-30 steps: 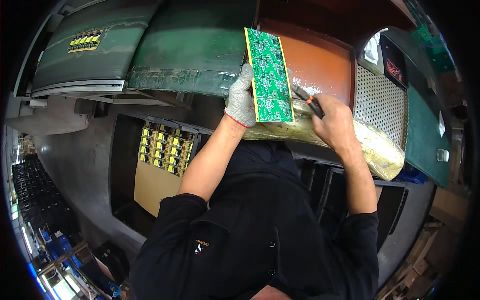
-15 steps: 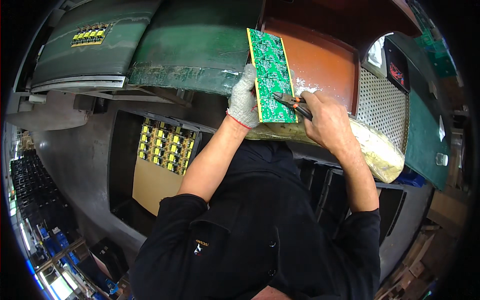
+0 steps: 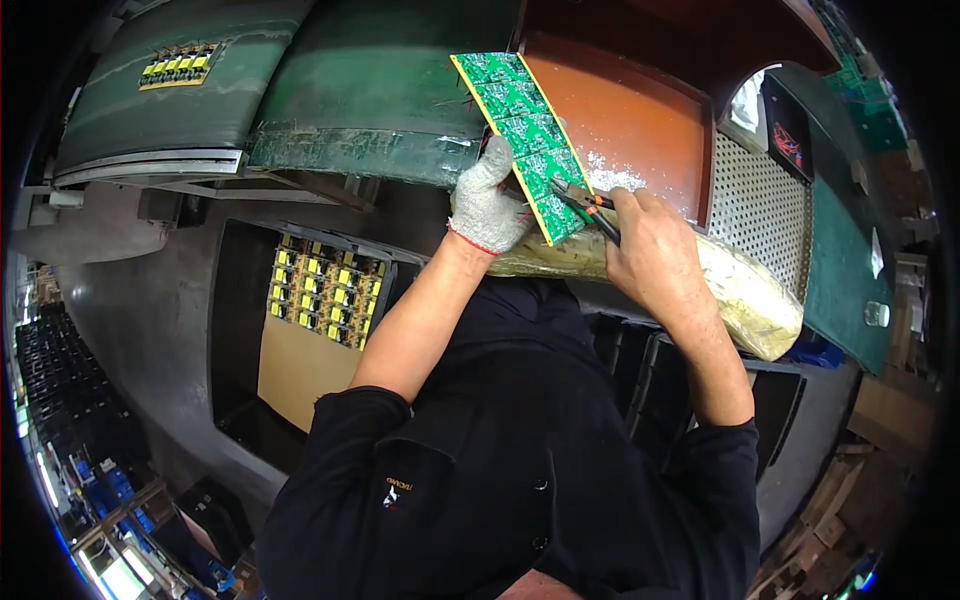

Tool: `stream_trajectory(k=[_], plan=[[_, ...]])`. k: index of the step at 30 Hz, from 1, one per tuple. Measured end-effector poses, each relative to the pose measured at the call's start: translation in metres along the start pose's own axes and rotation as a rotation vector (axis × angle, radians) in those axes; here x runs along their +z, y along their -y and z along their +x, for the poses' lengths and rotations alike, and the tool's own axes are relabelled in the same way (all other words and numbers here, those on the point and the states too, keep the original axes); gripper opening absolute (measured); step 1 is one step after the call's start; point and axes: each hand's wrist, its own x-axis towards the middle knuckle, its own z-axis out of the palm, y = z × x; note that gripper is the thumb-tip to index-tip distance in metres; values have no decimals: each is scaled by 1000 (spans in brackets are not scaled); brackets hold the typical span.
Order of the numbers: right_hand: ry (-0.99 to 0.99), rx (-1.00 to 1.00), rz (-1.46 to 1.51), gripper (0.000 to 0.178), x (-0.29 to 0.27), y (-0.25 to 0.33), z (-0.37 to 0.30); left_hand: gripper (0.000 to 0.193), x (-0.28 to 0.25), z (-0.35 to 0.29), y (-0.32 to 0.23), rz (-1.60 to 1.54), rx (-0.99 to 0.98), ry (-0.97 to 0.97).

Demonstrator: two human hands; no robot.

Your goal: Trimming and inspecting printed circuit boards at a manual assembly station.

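My left hand (image 3: 488,200), in a grey knit glove with a red cuff, grips a long green circuit board (image 3: 528,128) by its left edge. The board has yellow edge strips and is tilted, its far end leaning left. Its solder side faces me, and dark leads stick out beyond its left edge. My bare right hand (image 3: 657,245) is closed around black cutting pliers (image 3: 595,212) with orange marks on the handles. Their jaws lie at the near part of the board's face. My fingers partly hide the handles.
An orange tray (image 3: 640,120) with white bits scattered in it lies beyond the board. Left is a green conveyor belt (image 3: 370,75) carrying a populated board (image 3: 180,66). Below it, a black bin (image 3: 240,370) holds boards on cardboard. A plastic-wrapped roll (image 3: 750,300) lines the bench edge.
The circuit board has turned, its far end swinging left. The pliers have moved only slightly with my right hand and remain at the board's near part.
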Motion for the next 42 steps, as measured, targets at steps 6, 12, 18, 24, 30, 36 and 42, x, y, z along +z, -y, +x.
stream_trajectory(k=[6,12,18,24,30,36,42], plan=[[-12,-15,-1,27,4,-3,-1,44,10,-1,0,2,12,-40],[102,7,109,25,8,-12,0,49,-2,1,1,67,21,-72],[-50,-107,123,32,12,-17,6,45,2,2,-3,94,-45,-105],[-51,-188,62,40,16,-32,17,54,14,6,-4,220,-56,-115],[-95,-174,145,24,9,-18,17,58,9,6,-6,226,-111,-91],[-60,-185,77,30,15,-20,19,58,12,8,-2,233,-61,-135],[-65,-197,96,33,13,-17,19,45,19,6,-6,165,-84,-111]])
